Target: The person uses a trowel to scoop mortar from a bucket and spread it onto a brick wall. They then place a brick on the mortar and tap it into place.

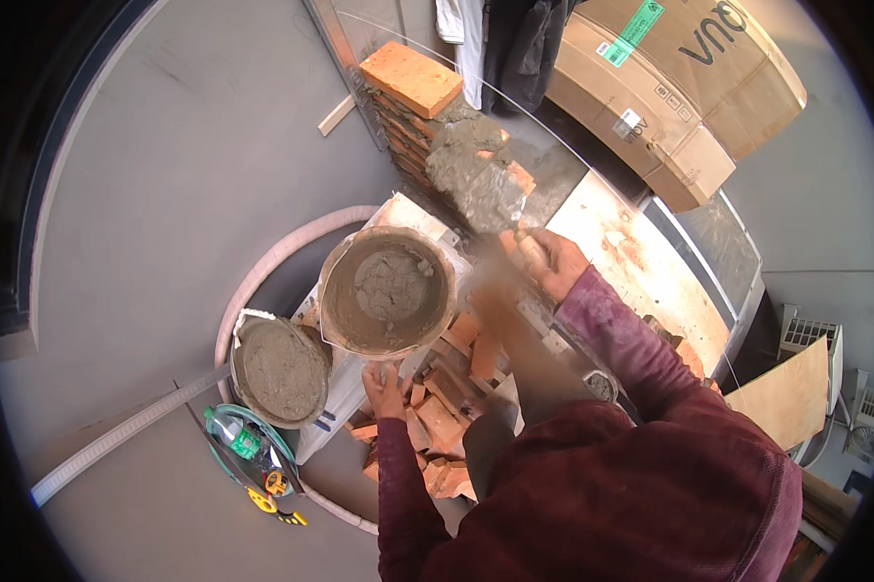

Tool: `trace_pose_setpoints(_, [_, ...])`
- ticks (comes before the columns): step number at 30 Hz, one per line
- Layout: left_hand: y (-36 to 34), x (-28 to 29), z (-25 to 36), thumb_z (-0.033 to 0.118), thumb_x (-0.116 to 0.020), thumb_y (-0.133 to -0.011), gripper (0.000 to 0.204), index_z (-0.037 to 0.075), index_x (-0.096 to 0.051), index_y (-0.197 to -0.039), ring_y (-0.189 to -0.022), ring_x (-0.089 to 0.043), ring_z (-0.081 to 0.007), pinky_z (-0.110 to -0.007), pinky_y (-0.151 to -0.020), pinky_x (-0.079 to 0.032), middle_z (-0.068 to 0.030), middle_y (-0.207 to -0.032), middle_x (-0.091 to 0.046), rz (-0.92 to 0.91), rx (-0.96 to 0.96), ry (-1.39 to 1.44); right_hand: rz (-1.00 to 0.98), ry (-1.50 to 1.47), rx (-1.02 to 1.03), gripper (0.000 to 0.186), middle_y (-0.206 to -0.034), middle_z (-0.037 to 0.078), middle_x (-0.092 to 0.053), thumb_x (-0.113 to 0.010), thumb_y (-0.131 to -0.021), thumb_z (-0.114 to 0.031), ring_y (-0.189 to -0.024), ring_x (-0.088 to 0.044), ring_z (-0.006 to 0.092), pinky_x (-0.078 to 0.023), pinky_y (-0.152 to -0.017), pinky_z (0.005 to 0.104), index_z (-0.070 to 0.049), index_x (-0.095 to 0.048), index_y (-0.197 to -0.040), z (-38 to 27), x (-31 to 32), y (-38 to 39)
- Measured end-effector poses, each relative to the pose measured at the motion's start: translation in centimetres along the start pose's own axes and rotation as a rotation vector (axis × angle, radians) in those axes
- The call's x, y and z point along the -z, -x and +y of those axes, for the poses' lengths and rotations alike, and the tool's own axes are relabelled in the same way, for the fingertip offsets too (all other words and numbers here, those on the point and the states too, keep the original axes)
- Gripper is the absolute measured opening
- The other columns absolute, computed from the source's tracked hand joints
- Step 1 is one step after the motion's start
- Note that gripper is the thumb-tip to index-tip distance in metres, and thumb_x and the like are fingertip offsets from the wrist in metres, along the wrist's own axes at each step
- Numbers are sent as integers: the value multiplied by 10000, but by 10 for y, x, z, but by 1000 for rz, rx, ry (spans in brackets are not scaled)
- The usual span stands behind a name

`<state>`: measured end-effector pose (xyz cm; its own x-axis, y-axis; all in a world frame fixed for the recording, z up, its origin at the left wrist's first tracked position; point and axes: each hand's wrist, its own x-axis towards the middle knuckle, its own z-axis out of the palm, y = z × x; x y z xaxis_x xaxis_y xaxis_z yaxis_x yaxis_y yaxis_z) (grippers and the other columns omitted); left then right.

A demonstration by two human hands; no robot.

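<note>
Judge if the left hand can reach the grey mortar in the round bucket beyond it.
Likely yes: the left hand is at the near edge of the round bucket, and nothing covers the grey mortar.

Most of the print I can see from here is on the big cardboard box (757, 107). Large dark lettering (713, 32) runs aslant across one face, and smaller dark lettering (637, 136) sits lower down by a white label (629, 123). Between them is a row of small outlined handling symbols (673, 101). Near the box's upper edge a bright green label (633, 32) carries dark marks too fine for me to make out. Down on the floor side, a clear bottle (226, 424) wears a green label (247, 445) with pale print, too small to read.
</note>
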<state>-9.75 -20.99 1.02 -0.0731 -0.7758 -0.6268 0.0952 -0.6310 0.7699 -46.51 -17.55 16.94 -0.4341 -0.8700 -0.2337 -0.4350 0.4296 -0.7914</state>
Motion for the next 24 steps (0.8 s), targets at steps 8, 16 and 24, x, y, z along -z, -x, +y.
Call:
trace_pose_setpoints(8, [81,69,-81,233,-591,-940,339,51,-484,-1205,-1029,-586,-198,-330,-805,-554,-72,-1119,-535,-75,359,-148,376,450,16,521,-1052,234,-509,-541,-754,-4,-952,-569,416,-489,-807,450,-8,-431,-1263,26,-19,-68])
trace_pose_setpoints(16, [133,98,-91,291,-548,-961,342,26,-491,-1169,-1065,-582,-247,-344,-834,-550,-102,-1133,-523,-10,380,-81,429,323,131,478,-1050,252,-504,-569,-797,-43,-898,-577,419,-484,-785,456,26,-432,-1249,23,-34,-62])
trace_pose_setpoints(24, [123,94,-92,250,-594,-938,348,2,-507,-1166,-1013,-600,-225,-331,-782,-562,-117,-1057,-561,-25,391,-94,251,87,-3,432,-973,254,-645,-534,-909,-257,-920,-631,387,-481,-820,405,25,-521,-1236,23,-9,-55])
